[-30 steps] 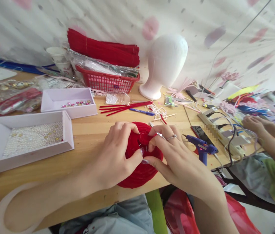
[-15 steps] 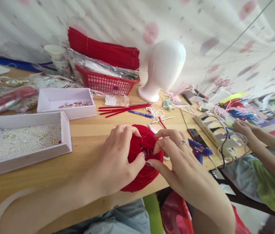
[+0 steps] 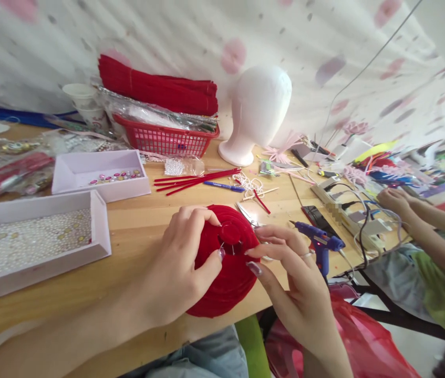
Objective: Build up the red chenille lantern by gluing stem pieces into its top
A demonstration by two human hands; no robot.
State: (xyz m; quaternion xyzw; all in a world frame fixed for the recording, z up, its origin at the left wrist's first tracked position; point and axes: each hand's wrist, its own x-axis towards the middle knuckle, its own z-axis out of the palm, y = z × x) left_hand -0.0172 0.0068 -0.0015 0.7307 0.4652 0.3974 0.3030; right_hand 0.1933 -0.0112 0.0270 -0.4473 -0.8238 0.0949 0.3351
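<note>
A round, red, velvety piece (image 3: 226, 283) sits at the table's front edge, with a small red disc (image 3: 230, 231) at its top. Thin pale wires show in a dark gap just below the disc. My left hand (image 3: 185, 257) grips the piece from the left, its thumb and index finger closed over the top beside the gap. At the right side, my right hand (image 3: 293, 273) has its fingers apart, with the fingertips touching or very near the red surface. Behind that hand, scissors (image 3: 248, 212) lie partly hidden.
White boxes of beads (image 3: 100, 231) and gems (image 3: 143, 178) stand left. Behind are a red basket (image 3: 167, 142), red chenille stems (image 3: 194, 181), a pen (image 3: 224, 186) and a foam head (image 3: 261, 105). A glue gun (image 3: 320, 239), power strip (image 3: 340, 215) and another person's hands (image 3: 395, 199) are right.
My right hand has drawn back to the right from the disc, and its fingers have parted. My left hand keeps its grip on the red piece. The view has shifted slightly.
</note>
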